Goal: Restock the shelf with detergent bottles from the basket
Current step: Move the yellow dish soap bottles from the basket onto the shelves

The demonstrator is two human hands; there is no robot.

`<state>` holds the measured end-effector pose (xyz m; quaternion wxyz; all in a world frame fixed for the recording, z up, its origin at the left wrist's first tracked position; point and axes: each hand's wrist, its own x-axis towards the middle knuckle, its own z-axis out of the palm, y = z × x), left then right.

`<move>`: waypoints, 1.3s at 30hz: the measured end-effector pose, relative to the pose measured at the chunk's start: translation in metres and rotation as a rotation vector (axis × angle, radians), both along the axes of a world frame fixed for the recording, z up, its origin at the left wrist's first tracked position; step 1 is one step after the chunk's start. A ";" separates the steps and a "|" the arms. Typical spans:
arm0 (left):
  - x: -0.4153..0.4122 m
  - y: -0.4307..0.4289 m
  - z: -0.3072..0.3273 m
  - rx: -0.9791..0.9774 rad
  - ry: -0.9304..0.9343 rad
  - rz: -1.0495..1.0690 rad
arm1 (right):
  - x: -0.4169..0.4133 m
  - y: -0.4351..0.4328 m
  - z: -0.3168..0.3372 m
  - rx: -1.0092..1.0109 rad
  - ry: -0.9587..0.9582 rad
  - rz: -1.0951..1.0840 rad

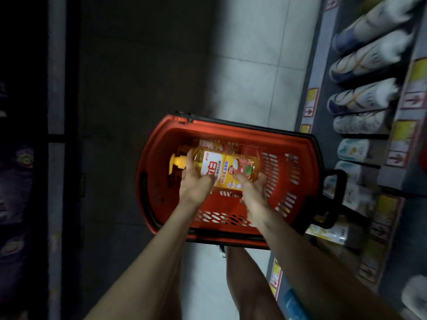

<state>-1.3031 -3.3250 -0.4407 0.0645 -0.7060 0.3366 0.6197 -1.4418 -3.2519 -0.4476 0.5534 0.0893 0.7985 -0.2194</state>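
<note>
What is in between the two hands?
A yellow detergent bottle, lying sideways; the left hand and right hand both hold it over the red basket, as the head view shows.

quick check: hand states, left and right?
left hand: closed, gripping the bottle near its pump end.
right hand: closed, holding the same bottle near its base.

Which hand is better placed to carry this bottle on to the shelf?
Probably right. The right hand grips the detergent bottle at its base end, nearer the shelf on the person's right; the left hand holds the pump end, farther away.
</note>
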 end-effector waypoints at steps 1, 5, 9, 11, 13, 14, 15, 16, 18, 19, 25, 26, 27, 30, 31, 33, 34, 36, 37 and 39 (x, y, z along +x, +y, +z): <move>-0.001 -0.003 0.017 -0.019 0.004 0.004 | 0.001 0.000 0.016 -0.017 0.004 -0.029; -0.008 -0.022 0.091 -0.088 0.023 -0.037 | 0.002 -0.002 0.083 -0.096 -0.010 -0.116; -0.012 -0.051 0.169 -0.154 -0.018 -0.084 | -0.002 -0.015 0.158 -0.192 0.030 -0.103; -0.013 -0.064 0.209 -0.177 -0.013 -0.064 | -0.007 -0.023 0.194 -0.231 0.071 -0.090; -0.014 -0.075 0.252 -0.217 0.015 -0.042 | -0.015 -0.033 0.233 -0.290 0.102 -0.072; -0.015 -0.080 0.274 -0.246 0.023 -0.032 | -0.020 -0.039 0.253 -0.320 0.109 -0.047; -0.016 -0.085 0.296 -0.272 0.026 -0.022 | -0.026 -0.044 0.274 -0.353 0.097 -0.025; -0.017 -0.088 0.318 -0.300 0.025 -0.013 | -0.033 -0.049 0.293 -0.383 0.078 0.006; -0.018 -0.092 0.361 -0.355 0.030 0.006 | -0.050 -0.061 0.332 -0.451 0.038 0.068; -0.018 -0.093 0.379 -0.382 0.048 0.024 | -0.058 -0.067 0.350 -0.482 0.020 0.101; -0.020 -0.098 0.481 -0.506 0.213 0.144 | -0.100 -0.099 0.463 -0.635 -0.005 0.327; -0.021 -0.099 0.498 -0.538 0.235 0.146 | -0.103 -0.101 0.478 -0.648 0.013 0.358; -0.022 -0.101 0.513 -0.573 0.258 0.145 | -0.106 -0.103 0.494 -0.669 0.039 0.390; -0.026 -0.106 0.557 -0.678 0.320 0.136 | -0.110 -0.103 0.537 -0.736 0.105 0.429; -0.028 -0.106 0.572 -0.720 0.322 0.120 | -0.110 -0.102 0.550 -0.762 0.116 0.431; -0.030 -0.106 0.599 -0.827 0.314 0.109 | -0.111 -0.100 0.573 -0.824 0.141 0.423; -0.030 -0.104 0.609 -0.888 0.313 0.121 | -0.111 -0.099 0.584 -0.853 0.145 0.411; -0.032 -0.097 0.628 -1.001 0.336 0.191 | -0.111 -0.098 0.604 -0.913 0.148 0.390; -0.034 -0.092 0.638 -1.048 0.353 0.244 | -0.112 -0.099 0.614 -0.940 0.144 0.385; -0.039 -0.079 0.656 -1.132 0.395 0.353 | -0.115 -0.099 0.631 -0.987 0.130 0.375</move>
